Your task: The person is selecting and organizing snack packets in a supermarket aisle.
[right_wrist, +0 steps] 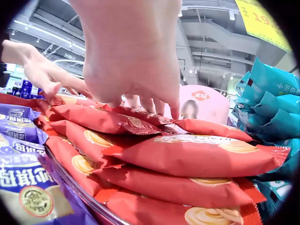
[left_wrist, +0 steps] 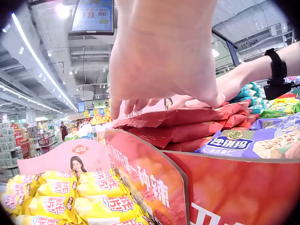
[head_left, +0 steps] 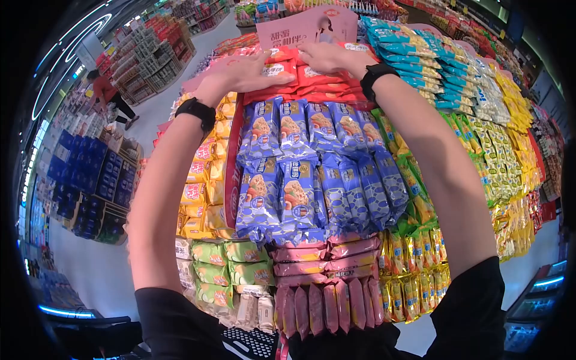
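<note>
Red snack packets (head_left: 318,90) lie stacked in layers at the back of the display, with round biscuits printed on them in the right wrist view. My left hand (head_left: 240,73) rests across the left part of this stack, its fingers reaching over the top packets. On the right part, my right hand (head_left: 333,59) touches the upper red packets (right_wrist: 201,157), fingers extended down over their far side. The fingertips are partly hidden behind the packets in both wrist views. Purple-blue snack packets (head_left: 297,186) stand in rows nearer to me, between my forearms.
Yellow packets (head_left: 198,174) fill a section on the left behind a red printed divider (left_wrist: 150,178). Teal bags (head_left: 405,51) are piled at the right. A pink sign (head_left: 300,30) stands behind the red packets. A person (head_left: 105,93) is in the aisle at far left.
</note>
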The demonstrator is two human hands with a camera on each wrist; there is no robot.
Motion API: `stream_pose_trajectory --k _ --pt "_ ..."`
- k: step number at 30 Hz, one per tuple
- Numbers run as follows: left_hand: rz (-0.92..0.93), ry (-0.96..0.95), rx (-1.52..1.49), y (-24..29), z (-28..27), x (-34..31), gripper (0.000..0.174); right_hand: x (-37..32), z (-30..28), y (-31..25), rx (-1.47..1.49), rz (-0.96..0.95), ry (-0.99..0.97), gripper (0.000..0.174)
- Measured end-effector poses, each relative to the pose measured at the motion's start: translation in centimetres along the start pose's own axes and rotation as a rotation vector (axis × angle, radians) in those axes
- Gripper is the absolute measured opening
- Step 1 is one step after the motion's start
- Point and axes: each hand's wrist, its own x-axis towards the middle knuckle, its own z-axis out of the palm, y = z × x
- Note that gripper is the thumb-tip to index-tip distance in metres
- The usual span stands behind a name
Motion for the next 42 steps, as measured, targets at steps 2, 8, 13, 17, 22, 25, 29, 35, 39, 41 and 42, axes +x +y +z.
stream_pose_trajectory --k 2,8,13,17,22,25,29,35,39,41,42 --pt "0.015 0.004 0.023 -0.1 0.4 0.7 0.111 -0.2 -0.3 -0.2 -0.040 -0.012 -0.039 0.052" --pt "0.005 -0.083 -0.097 0.0 0.8 1.9 0.127 0.9 -0.9 -1.0 -0.075 0.142 -0.166 0.046" --pt "0.035 -0.006 0.026 -0.1 1.6 1.6 0.112 4.0 0.0 -2.3 0.035 -0.024 0.034 0.038" --pt "0.030 -0.051 -0.028 -0.2 1.9 1.5 0.117 9.5 4.1 -1.1 0.117 0.019 0.077 0.044" --pt "-0.005 -0.084 -0.004 0.1 2.1 1.4 0.124 9.0 3.6 -1.9 0.099 0.063 0.014 0.038" --pt "0.001 -0.079 -0.030 -0.1 2.6 1.5 0.127 8.0 2.6 -1.6 0.080 -0.036 0.044 0.038" --pt "0.007 -0.071 -0.052 -0.2 2.8 1.8 0.128 6.8 1.8 -0.9 0.053 -0.156 0.149 0.039" --pt "0.082 -0.109 -0.023 0.9 0.6 0.8 0.099 3.6 -3.9 -1.9 -0.034 0.081 -0.240 0.044" --pt "0.109 -0.091 -0.012 0.4 1.2 1.5 0.092 2.9 -1.0 -0.7 -0.262 0.078 -0.172 0.052" --pt "0.083 -0.121 -0.005 1.2 0.5 1.0 0.092 2.6 -0.2 -0.7 -0.205 0.153 -0.203 0.053" --pt "0.068 -0.134 0.001 1.6 0.1 0.8 0.091 2.2 -0.4 -0.9 -0.204 0.167 -0.203 0.053"
